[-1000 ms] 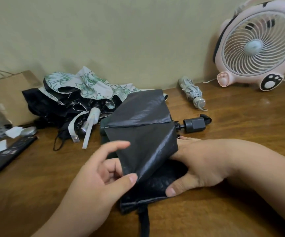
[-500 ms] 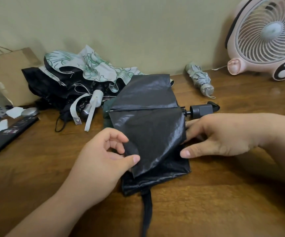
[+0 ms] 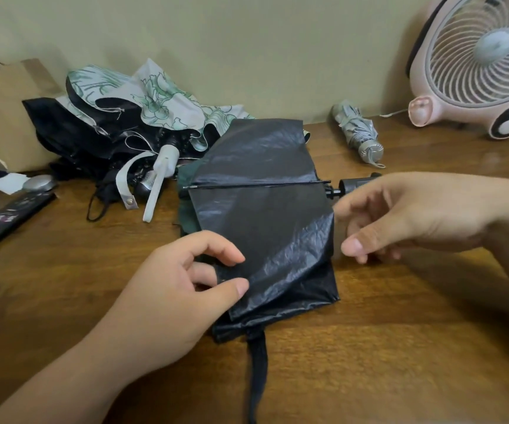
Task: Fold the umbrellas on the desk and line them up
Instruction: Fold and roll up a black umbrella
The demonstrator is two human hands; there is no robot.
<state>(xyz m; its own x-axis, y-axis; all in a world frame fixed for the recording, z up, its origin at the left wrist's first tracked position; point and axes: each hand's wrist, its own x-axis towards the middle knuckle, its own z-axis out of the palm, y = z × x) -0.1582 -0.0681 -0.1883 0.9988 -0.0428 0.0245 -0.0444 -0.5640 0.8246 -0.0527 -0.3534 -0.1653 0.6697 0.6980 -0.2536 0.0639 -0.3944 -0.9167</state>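
Observation:
A black umbrella (image 3: 265,215) lies collapsed in the middle of the wooden desk (image 3: 400,347), its fabric panels spread loose and its black handle (image 3: 355,184) pointing right. My left hand (image 3: 182,289) pinches the near-left edge of the black fabric between thumb and fingers. Just off the fabric's right edge hovers my right hand (image 3: 406,215), blurred, fingers loosely curled and holding nothing. A white floral umbrella (image 3: 161,99) with a white handle lies in an unfolded heap at the back left. A small silver umbrella (image 3: 358,133) lies folded by the wall.
A pink desk fan (image 3: 479,62) stands at the back right. A brown paper bag (image 3: 5,111) leans at the far left, with a dark flat device (image 3: 5,218) and paper scraps in front. The black umbrella's strap (image 3: 257,371) trails toward me.
My right hand has let go of the fabric's right edge and drawn back to the right. My left hand keeps its pinch on the left edge. The view has shifted left and down.

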